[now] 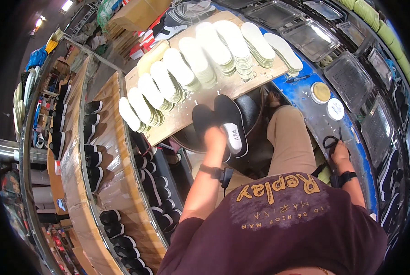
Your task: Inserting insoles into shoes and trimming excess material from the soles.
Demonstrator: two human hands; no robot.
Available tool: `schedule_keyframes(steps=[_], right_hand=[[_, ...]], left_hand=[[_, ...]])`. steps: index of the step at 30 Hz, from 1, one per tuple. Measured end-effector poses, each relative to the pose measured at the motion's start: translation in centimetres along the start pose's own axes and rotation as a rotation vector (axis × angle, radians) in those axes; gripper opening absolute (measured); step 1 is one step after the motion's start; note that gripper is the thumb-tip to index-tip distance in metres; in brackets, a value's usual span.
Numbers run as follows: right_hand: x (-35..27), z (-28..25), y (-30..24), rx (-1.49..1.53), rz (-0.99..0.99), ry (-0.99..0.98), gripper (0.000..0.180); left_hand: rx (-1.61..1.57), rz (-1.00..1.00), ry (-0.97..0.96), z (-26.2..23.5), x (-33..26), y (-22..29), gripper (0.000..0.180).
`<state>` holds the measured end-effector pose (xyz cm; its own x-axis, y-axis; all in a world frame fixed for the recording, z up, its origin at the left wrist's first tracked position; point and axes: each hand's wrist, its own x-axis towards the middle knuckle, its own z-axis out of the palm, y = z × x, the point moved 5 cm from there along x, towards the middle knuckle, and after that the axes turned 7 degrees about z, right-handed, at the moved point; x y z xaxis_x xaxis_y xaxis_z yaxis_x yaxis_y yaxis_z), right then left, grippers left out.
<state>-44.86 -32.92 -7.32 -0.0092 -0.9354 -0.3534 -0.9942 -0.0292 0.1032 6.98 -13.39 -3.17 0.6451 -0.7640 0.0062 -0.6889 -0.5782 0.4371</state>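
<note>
My left hand (215, 138) is closed around a pair of black shoes (228, 111) with white sole edges, held in front of the board's near edge. A white lining or insole (233, 136) shows in the opening of the right-hand shoe. My fingers are partly blurred and hidden by the shoes. Over at the right, my right hand (340, 154) is closed on black-handled scissors (329, 141) at the blue bench (312, 123). The blades point away from me. Stacks of pale insoles (189, 57) stand in a row on the wooden board (186, 120) beyond the shoes.
Two round tins, one yellowish-topped (321, 92) and one white-lidded (335, 109), stand on the bench near a dark marker (298, 79). Clear plastic trays (348, 75) line the far right. A cardboard-covered rack (115, 151) with black shoes (94, 158) stands at the left.
</note>
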Motion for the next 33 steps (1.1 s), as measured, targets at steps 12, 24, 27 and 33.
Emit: schedule_keyframes(steps=[12,24,27,33], right_hand=[[2.7,-0.3,-1.9,0.193,-0.079,0.146,0.043],[2.1,1.4,1.2,0.25,0.199,0.146,0.051],[0.8,2.0,2.9,0.277,0.311,0.054,0.068],[-0.6,1.5,6.1,0.192,0.336,-0.026,0.068]], left_hand=[[-0.494,-0.037,0.242,-7.9,-7.4,-5.1,0.024],[-0.266,0.135,0.283,-9.0,-9.9,-6.8,0.024],[-0.233,0.181,0.304,-8.7,-10.0,-6.6,0.024],[-0.237,0.25,0.337,-7.8,-9.7,-7.3,0.02]])
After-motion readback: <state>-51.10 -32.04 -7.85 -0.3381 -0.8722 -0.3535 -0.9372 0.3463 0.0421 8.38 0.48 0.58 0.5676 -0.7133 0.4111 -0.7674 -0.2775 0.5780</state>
